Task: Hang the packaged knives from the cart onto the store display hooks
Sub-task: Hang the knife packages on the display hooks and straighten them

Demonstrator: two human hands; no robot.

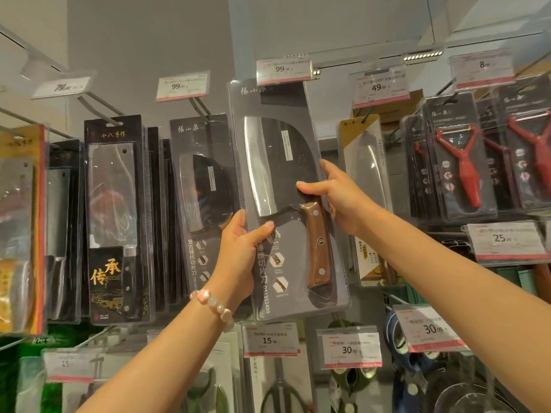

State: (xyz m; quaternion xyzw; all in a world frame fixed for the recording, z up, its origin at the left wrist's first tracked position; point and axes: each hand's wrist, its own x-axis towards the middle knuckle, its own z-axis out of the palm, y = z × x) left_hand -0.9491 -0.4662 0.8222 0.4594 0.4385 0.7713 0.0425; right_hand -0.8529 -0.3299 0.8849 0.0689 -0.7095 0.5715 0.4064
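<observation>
Across the frame we see the display wall (155, 70), hung with packaged knives. At centre we hold up a packaged knife (286, 201), upright, its top just under a 99.00 price tag (283, 69). Our left hand (243, 248) grips its lower left edge, thumb across the front; our right hand (337, 198) grips its right edge. A bead bracelet (213, 305) circles our left wrist.
</observation>
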